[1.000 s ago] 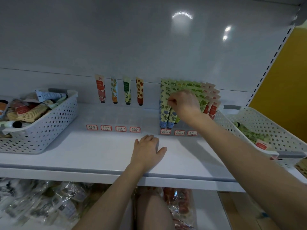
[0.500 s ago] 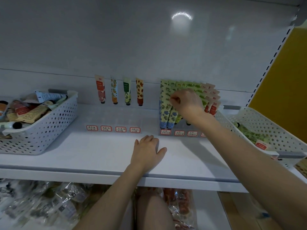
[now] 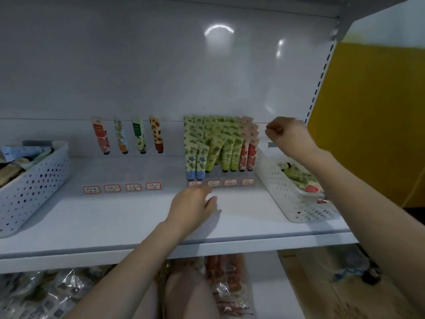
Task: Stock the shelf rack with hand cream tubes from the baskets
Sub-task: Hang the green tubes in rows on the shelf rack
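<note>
Hand cream tubes [image 3: 220, 146]: we judge step between picks. Right hand [image 3: 287, 137] curled, empty, over right basket [image 3: 299, 206]; left hand [image 3: 193, 203] spread flat on shelf [image 3: 115, 222]. Next: dip in, grip tube [image 3: 295, 177].

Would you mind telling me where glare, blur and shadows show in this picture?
Head view: lamp glare on the back panel; price labels too soft to read; the left hand casts a soft shadow on the shelf; packets below look smeared.

I log the shelf [image 3: 115, 226] as smooth, satin white painted metal. Back panel [image 3: 161, 65] glossy, catching glare. Left basket [image 3: 30, 187] and right basket [image 3: 282, 192]: matt perforated plastic. Hand cream tubes [image 3: 218, 146] have a printed sheen.
</note>
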